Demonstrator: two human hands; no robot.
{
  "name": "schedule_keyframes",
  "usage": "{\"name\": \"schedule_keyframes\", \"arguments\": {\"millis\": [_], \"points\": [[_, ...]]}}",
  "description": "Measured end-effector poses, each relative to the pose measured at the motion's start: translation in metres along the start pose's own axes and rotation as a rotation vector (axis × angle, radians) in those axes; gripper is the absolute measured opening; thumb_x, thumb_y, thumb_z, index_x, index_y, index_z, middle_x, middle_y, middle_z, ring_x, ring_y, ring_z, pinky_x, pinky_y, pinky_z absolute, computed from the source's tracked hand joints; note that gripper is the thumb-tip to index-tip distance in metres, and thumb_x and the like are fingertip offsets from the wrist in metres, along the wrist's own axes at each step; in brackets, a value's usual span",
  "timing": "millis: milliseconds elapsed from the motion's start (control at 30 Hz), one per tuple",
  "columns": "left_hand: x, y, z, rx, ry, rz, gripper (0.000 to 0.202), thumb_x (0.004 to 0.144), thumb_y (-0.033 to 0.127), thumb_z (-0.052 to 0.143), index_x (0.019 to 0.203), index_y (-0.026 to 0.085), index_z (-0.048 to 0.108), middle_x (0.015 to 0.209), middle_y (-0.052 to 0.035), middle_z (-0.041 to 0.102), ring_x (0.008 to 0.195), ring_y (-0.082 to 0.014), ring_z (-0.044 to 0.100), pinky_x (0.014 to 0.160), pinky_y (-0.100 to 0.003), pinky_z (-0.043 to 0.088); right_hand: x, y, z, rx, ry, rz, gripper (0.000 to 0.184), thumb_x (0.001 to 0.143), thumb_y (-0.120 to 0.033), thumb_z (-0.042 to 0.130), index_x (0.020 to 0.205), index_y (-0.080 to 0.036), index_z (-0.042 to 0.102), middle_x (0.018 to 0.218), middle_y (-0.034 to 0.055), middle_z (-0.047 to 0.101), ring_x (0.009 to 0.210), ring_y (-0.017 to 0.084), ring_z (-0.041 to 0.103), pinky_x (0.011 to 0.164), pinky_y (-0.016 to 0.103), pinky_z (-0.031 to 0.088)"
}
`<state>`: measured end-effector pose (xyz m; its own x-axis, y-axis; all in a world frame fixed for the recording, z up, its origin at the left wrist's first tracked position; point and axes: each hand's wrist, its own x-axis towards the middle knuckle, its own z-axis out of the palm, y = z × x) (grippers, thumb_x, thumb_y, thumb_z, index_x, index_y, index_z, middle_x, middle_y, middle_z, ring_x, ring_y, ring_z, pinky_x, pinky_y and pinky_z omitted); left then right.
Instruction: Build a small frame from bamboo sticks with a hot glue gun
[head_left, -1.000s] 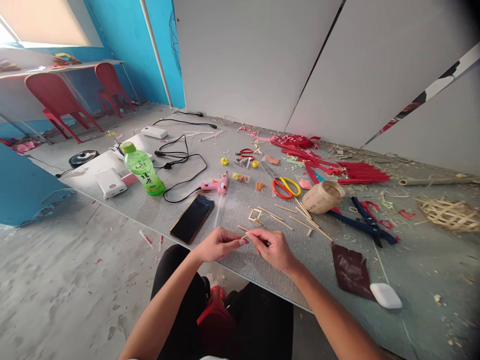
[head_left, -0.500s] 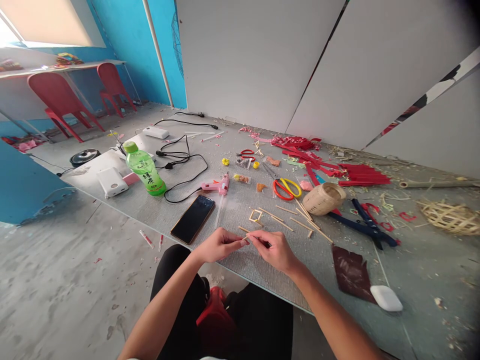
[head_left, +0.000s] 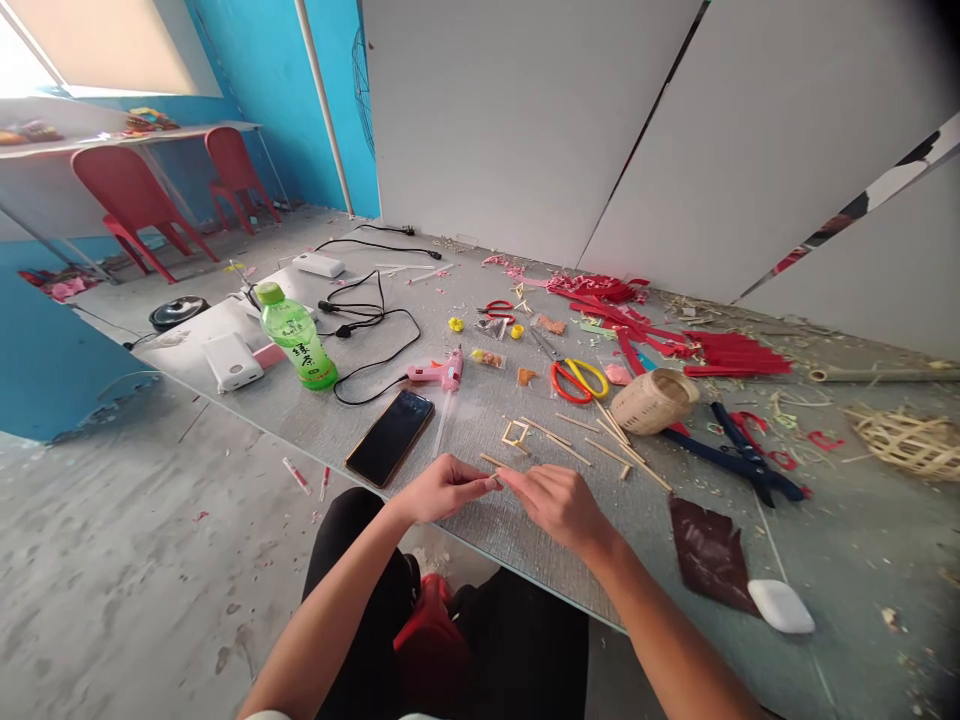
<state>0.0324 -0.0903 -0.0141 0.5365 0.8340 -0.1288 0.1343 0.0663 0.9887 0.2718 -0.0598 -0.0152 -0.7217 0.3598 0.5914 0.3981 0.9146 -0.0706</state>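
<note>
Near the table's front edge, my left hand (head_left: pixel 448 489) is closed in a pinch on what looks like a small wooden stick, mostly hidden by the fingers. My right hand (head_left: pixel 553 505) meets it from the other side, its fingertips pressed together at the same piece. Just beyond the fingers lie a small square frame of sticks (head_left: pixel 515 433) and several loose wooden sticks (head_left: pixel 574 452). A black phone (head_left: pixel 391 437) rests left of the hands, with a pink glue gun (head_left: pixel 438 372) behind it.
A green tea bottle (head_left: pixel 298 338) stands at the left. Orange-and-yellow-handled scissors (head_left: pixel 576 380), a woven bamboo cup (head_left: pixel 654 402) and dark blue pliers (head_left: pixel 739 455) lie to the right. A brown sheet (head_left: pixel 709 550) and white case (head_left: pixel 781 606) sit near the right forearm.
My right hand's fingers have straightened and its back has turned more upward, while the fingertips stay against the left ones. The whole view has shifted slightly.
</note>
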Motion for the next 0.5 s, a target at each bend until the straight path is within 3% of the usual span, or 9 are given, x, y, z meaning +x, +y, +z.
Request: {"name": "schedule_keyframes", "arguments": {"millis": [133,500], "points": [[0.0019,-0.0006,-0.0006,0.039,0.005,-0.004,0.055,0.096,0.062,0.057,0.068,0.014,0.056,0.058,0.0073,0.024,0.055,-0.0068,0.020,0.050,-0.025,0.015,0.0010,-0.0010,-0.0027,-0.091,-0.053,-0.058,0.024,0.101,-0.003,0.054,0.119,-0.011,0.069,0.070,-0.0003,0.070,0.060,0.015,0.066,0.058,0.032,0.044],[0.0033,0.0000,0.0002,0.053,0.010,0.015,0.059,0.096,0.063,0.056,0.061,0.018,0.040,0.059,0.0074,0.022,0.056,-0.0068,0.019,0.052,-0.026,0.015,-0.0036,-0.0002,0.0048,0.017,-0.051,0.054,0.022,0.102,-0.006,0.052,0.114,-0.014,0.069,0.069,-0.0002,0.070,0.060,0.015,0.068,0.061,0.030,0.046]]}}
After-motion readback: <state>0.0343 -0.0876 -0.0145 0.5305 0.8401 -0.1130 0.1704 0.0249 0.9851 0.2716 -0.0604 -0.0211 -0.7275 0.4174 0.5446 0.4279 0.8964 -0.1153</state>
